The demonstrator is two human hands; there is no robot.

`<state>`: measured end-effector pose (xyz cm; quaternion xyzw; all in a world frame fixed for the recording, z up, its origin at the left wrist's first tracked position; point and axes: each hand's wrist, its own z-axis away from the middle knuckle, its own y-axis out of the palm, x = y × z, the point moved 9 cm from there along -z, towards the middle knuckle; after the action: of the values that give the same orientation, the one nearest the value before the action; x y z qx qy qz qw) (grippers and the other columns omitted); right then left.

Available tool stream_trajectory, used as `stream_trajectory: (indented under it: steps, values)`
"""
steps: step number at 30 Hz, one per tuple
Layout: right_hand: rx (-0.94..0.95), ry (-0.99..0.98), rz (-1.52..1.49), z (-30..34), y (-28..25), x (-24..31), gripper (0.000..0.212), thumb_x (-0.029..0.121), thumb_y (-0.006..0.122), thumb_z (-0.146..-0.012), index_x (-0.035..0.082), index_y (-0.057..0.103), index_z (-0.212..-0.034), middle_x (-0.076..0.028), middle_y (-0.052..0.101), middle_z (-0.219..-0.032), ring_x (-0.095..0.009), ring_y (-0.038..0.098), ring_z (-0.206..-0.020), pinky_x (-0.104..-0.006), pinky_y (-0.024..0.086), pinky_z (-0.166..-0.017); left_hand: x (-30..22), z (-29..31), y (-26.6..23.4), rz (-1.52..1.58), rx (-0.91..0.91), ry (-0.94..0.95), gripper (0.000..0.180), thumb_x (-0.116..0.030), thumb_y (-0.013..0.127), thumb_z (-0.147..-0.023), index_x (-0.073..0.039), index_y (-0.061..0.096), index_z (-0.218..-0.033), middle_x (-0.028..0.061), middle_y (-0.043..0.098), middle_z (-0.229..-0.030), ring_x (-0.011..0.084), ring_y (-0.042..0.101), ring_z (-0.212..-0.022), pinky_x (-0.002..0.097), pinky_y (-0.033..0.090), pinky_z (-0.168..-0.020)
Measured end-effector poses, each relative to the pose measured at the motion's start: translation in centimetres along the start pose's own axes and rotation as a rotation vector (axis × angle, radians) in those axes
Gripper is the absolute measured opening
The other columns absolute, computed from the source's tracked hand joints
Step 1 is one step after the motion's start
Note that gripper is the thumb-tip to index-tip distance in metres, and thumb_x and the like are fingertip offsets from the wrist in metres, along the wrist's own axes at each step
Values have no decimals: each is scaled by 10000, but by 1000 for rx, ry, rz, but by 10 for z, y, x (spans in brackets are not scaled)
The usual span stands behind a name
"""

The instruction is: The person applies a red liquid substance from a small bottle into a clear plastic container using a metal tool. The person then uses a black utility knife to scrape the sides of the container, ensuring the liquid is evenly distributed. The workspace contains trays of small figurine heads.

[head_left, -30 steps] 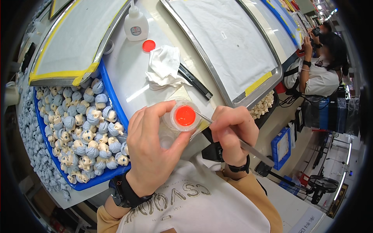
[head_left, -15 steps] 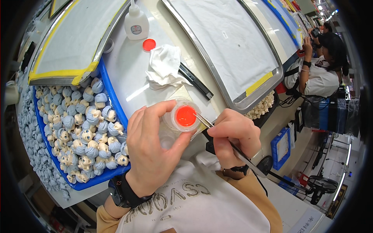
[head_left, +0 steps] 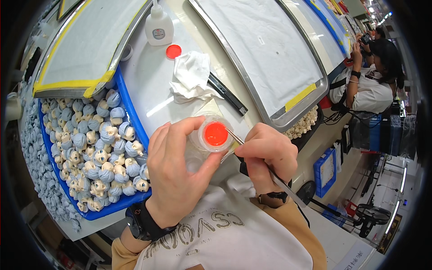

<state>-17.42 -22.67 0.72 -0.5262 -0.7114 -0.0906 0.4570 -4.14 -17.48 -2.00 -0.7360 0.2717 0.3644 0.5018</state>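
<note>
clear glossy plastic cup of wet red paint — thin metal brush handle, crumpled white cloth.

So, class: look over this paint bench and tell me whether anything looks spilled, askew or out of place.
Nothing looks spilled. The red cap lies loose on the bench, off the white bottle, and a crumpled white cloth lies partly over a black tool. The left hand holds the small cup of red paint level; the right hand dips a brush.
</note>
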Motion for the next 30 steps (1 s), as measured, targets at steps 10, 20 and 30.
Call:
stream_trajectory:
  steps: [10,20,30]
  values:
    - [54,-175,244,-1,8,18,385,-15,617,-509,-16,637,-894,-30,464,-589,-190,411,-477,-292,343,-422,0,0,-1,-24,-7,5,435,-15,752,-670,-1,565,-1062,120,638,-1033,254,614,-954,336,463,-870]
    - [43,-94,149,-5,5,10,385,-149,513,-504,-19,632,-846,-44,509,-563,-170,436,-469,-274,354,-437,1,0,0,-19,-8,4,426,-19,748,-674,-1,571,-1060,116,641,-1040,254,614,-961,337,463,-875]
    - [66,-11,3,-4,2,0,265,-91,546,-557,5,625,-791,-65,485,-597,-196,439,-478,-295,349,-432,-1,-1,-1,-32,-8,6,431,-27,769,-679,-14,575,-1064,108,640,-1049,263,599,-976,342,447,-884]
